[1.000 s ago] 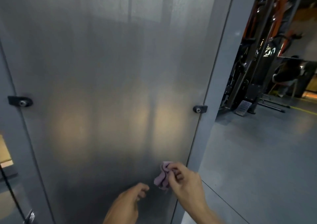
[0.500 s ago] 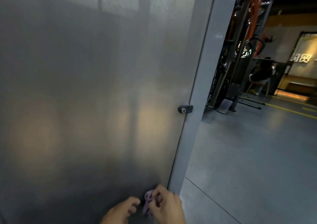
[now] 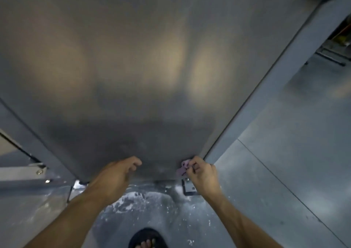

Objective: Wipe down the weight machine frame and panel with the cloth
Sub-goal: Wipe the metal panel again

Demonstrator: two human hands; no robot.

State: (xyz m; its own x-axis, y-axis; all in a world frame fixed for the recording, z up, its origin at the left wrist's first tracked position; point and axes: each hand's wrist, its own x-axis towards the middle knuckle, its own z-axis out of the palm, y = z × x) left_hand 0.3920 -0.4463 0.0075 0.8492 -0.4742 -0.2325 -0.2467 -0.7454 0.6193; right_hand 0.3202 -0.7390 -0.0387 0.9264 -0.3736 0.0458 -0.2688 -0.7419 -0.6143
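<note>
Item: small crumpled lilac cloth (image 3: 182, 169), bunched in the grip of the right hand (image 3: 202, 175), fingers curled round it. Location: pressed at the bottom right corner of the large matt grey metal panel (image 3: 152, 67), just beside the grey-blue painted frame upright (image 3: 296, 44).

Item: left hand (image 3: 115, 175), fingers loosely curled, holding nothing, near the panel's lower edge; contact with the panel cannot be told.

Item: grey concrete floor (image 3: 284, 152), pale splashes under the panel; a dark sandalled foot (image 3: 148, 238) at the bottom edge of the view.

Step in hand, as judged: wiping the panel's lowest strip. To do it well, flatten the cloth for broader contact, run it along the bottom edge from the right corner leftward with overlapping strokes, then work it into the seam where panel meets upright and around the small metal bracket (image 3: 188, 188) below.
</note>
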